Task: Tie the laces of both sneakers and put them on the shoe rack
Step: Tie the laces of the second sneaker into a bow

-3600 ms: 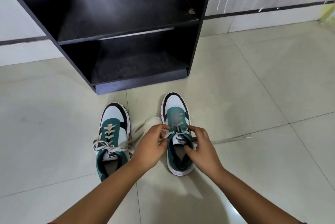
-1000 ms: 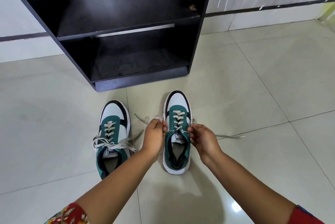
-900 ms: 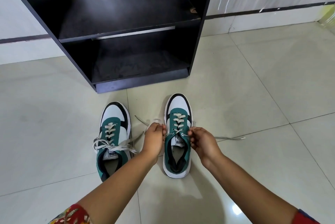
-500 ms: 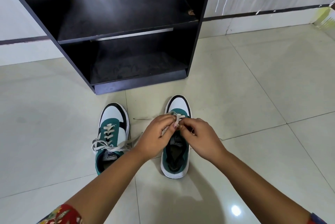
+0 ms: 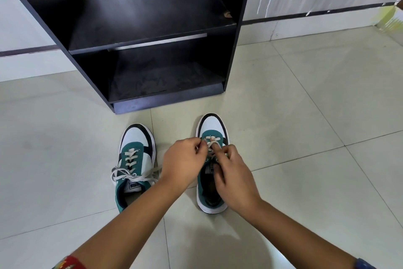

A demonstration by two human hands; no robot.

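Two green, white and black sneakers stand side by side on the tiled floor, toes toward the rack. The left sneaker has its cream laces in a bow. Over the right sneaker my left hand and my right hand meet, both pinching its cream laces above the tongue. My hands cover most of the lacing, so the knot itself is hidden. The black shoe rack stands just beyond the toes, with two shelves that hold no shoes.
Pale floor tiles spread around the shoes on all sides. A white wall with a dark strip runs behind the rack. A yellowish object shows at the far right edge.
My hands pulled the two lace ends out to the sides, then came together over the right sneaker's tongue. The loose ends on the floor have been drawn in.
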